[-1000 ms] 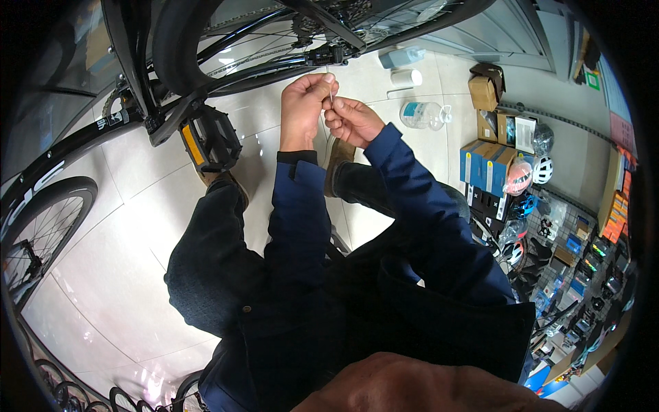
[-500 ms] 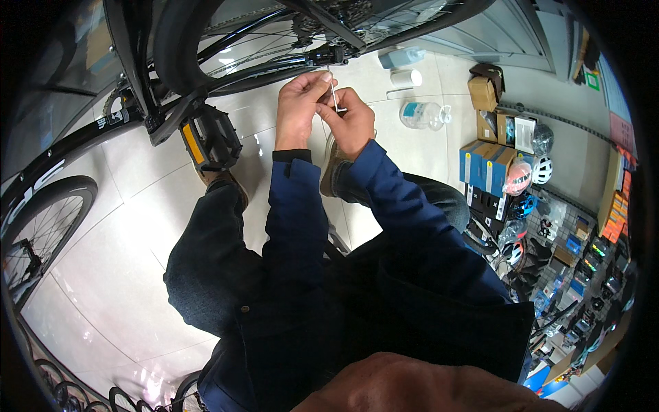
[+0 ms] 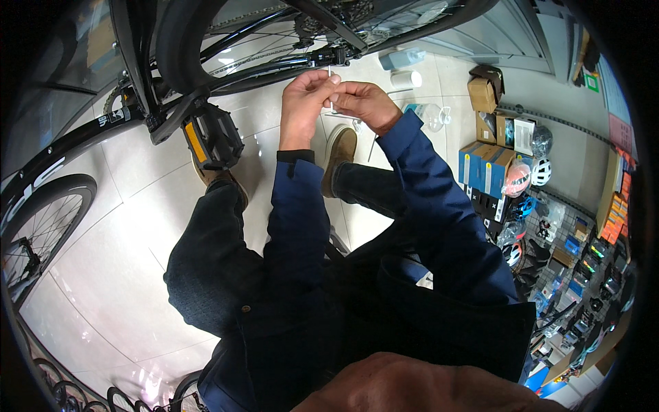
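A thin silver hex key [image 3: 329, 71] stands nearly upright between my hands, its upper end at the black brake caliper [image 3: 326, 56] of the bicycle. My left hand [image 3: 302, 106] is closed, thumb and fingers pinching around the key. From the right, my right hand [image 3: 367, 104] meets it with fingertips pressed together at the key's shaft. The key's lower part shows just under the fingertips; the fingers hide its middle. Whether its tip sits inside a bolt is too small to tell.
A black pedal with an orange reflector [image 3: 195, 144] juts out at left, above my shoe. Right of my hands are a clear plastic jug [image 3: 434, 118], a white roll [image 3: 410, 79] and a bluish bottle [image 3: 403, 59]. Boxes [image 3: 486, 165] and helmets [image 3: 541, 170] stand farther right.
My right hand has swung outward to the right and its forearm has moved right, while its fingertips stay at the key. My left hand has barely shifted.
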Demonstrator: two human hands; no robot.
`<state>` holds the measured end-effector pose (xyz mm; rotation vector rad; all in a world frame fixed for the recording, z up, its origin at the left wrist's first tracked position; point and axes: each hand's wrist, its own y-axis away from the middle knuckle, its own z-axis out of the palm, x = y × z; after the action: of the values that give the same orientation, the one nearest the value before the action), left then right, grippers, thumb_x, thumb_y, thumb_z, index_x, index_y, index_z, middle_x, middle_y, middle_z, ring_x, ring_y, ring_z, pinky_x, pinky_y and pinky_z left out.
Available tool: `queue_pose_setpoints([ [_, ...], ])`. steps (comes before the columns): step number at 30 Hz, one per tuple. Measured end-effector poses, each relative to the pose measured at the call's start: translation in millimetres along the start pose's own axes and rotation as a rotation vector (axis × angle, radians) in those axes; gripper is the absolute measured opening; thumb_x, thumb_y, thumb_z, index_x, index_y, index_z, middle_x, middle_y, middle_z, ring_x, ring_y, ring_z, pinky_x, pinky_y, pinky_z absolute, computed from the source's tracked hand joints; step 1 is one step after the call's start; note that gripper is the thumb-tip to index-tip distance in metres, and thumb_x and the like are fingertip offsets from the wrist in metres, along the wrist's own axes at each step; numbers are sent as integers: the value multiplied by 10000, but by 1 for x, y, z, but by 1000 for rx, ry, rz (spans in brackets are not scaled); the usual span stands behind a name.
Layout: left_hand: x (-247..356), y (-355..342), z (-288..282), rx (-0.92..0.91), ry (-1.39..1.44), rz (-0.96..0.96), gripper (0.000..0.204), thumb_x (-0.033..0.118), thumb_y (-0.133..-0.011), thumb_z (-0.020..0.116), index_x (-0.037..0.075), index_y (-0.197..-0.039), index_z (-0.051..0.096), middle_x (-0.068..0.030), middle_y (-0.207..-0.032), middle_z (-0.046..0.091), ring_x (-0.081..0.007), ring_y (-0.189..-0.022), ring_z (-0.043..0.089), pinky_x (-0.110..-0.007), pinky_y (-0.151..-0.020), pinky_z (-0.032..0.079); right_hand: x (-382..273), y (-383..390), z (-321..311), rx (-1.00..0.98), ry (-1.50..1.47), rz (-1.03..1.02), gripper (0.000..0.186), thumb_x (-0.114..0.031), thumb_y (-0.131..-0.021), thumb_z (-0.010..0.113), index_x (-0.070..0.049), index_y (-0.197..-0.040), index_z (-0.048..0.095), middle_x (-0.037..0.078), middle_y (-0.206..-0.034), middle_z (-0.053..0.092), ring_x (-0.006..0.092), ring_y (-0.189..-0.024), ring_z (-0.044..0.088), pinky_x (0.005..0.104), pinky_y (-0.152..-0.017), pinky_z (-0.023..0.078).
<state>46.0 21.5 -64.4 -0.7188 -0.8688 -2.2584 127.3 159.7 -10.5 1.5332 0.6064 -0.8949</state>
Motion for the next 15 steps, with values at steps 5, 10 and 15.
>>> queue_pose_setpoints([
  [5,-5,-2,3,50,43,46,191,110,-837,834,-21,-898,709,-32,-800,682,-85,-689,583,-235,-614,469,3,-4,0,-2,62,-51,294,-140,-976,697,22,-1221,674,52,-1068,717,100,-970,661,261,-912,543],
  [10,-4,-1,6,117,-16,37,194,119,-849,825,-34,-866,708,-36,-766,677,-90,-660,580,-238,-596,470,4,-4,0,16,-15,50,308,-204,-975,706,-22,-1225,695,51,-1073,729,112,-973,666,259,-903,538],
  [15,0,1,7,87,-22,-37,231,167,-884,800,-47,-876,713,-46,-755,674,-90,-647,576,-243,-569,471,1,1,-1,27,-69,111,312,-246,-975,709,-55,-1222,710,40,-1074,735,94,-942,649,244,-871,531],
])
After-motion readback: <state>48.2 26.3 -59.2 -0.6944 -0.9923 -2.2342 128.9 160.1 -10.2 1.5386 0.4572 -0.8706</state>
